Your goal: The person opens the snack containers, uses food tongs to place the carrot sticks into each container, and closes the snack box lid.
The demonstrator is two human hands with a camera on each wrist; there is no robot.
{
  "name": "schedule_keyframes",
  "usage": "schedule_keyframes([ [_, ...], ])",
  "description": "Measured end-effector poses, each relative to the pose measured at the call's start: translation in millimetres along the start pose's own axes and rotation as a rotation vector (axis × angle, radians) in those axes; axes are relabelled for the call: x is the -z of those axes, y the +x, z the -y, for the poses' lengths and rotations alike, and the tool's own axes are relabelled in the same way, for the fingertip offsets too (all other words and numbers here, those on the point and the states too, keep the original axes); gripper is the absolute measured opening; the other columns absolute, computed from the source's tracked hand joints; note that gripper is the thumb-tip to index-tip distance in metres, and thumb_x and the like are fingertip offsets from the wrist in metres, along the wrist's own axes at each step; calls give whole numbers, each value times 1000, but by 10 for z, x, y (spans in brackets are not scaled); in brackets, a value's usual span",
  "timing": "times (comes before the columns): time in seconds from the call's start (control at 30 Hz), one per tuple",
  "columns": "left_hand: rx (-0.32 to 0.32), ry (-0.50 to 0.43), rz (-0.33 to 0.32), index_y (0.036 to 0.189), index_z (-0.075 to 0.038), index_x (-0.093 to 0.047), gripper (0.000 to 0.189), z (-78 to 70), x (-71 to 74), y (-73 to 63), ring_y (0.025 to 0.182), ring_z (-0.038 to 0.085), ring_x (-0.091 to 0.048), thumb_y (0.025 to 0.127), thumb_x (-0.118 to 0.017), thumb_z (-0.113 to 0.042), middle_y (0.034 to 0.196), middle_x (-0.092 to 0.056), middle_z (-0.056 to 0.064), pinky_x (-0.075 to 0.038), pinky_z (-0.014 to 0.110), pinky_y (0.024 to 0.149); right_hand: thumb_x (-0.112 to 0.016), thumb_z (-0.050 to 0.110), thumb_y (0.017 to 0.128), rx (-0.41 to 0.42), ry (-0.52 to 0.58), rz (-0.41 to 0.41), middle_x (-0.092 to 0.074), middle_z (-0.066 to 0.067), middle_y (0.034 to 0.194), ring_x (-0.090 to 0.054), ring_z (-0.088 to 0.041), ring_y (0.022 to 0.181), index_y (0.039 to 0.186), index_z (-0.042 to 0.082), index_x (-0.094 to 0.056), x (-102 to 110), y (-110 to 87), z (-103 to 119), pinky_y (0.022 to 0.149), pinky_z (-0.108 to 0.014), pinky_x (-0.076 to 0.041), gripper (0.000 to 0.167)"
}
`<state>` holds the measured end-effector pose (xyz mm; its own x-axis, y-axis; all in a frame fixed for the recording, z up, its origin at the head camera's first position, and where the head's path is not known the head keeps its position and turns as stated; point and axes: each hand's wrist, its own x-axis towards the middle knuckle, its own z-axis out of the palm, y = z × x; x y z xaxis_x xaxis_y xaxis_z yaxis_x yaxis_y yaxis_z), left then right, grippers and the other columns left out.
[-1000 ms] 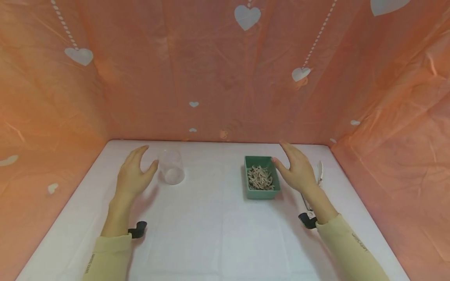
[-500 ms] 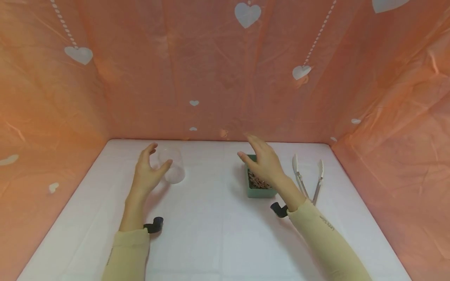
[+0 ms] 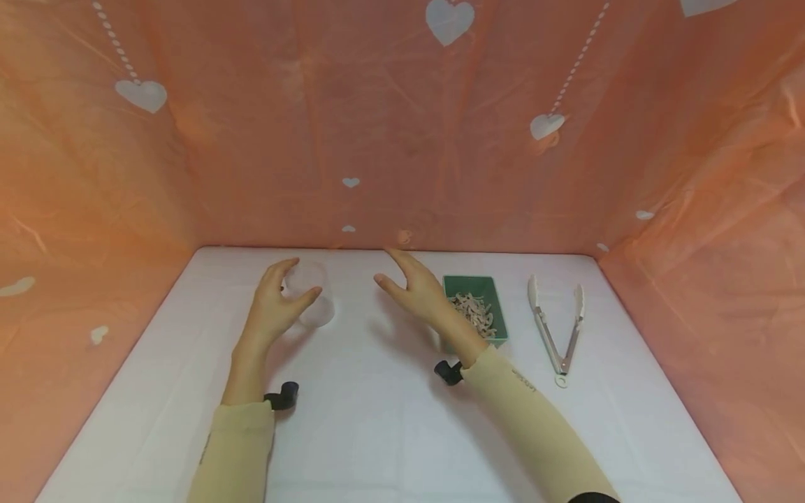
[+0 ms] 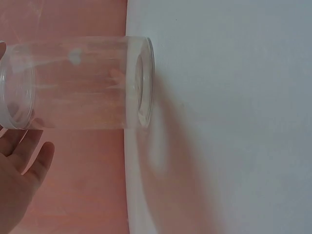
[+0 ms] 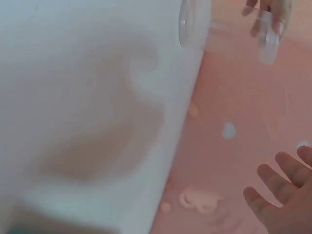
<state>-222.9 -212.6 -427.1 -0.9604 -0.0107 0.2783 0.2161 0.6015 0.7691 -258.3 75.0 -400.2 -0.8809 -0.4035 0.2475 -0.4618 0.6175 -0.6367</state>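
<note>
A clear plastic jar (image 3: 322, 307) stands upright at the left of the table. My left hand (image 3: 275, 307) is at its upper part, thumb on the near side and fingers spread behind. In the left wrist view, the hand's fingers (image 4: 41, 163) lie beside and behind the jar's top end (image 4: 17, 92). My right hand (image 3: 421, 293) hovers over the table between the jar and a green box, its thumb apart from its fingers and nothing in its grasp. The right wrist view shows its spread fingers (image 5: 278, 190). Under the right wrist, the forearm partly covers the green box (image 3: 501, 307).
Grey-brown curled dried pieces (image 3: 474, 312) lie in the green box. Metal tongs (image 3: 571, 342) with pale tips lie spread at the right. A white cloth covers the table (image 3: 365, 433), and an orange curtain (image 3: 251, 154) with hearts walls the back and sides.
My right hand has swept left from beside the green box, uncovering the tongs. My left hand has moved right to the jar's top. The jar and the box stay in place.
</note>
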Motion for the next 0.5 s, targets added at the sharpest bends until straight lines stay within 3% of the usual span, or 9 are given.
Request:
schedule_keyframes([
  [0.5, -14, -47, -34, 147, 5, -51, 65, -3, -50, 7, 139, 40, -45, 93, -79, -19, 152, -46, 22, -46, 58, 107, -62, 38, 105, 2, 130, 119, -43, -6, 163, -39, -24, 151, 161, 15, -40, -619, 202, 49, 124, -42, -33, 64],
])
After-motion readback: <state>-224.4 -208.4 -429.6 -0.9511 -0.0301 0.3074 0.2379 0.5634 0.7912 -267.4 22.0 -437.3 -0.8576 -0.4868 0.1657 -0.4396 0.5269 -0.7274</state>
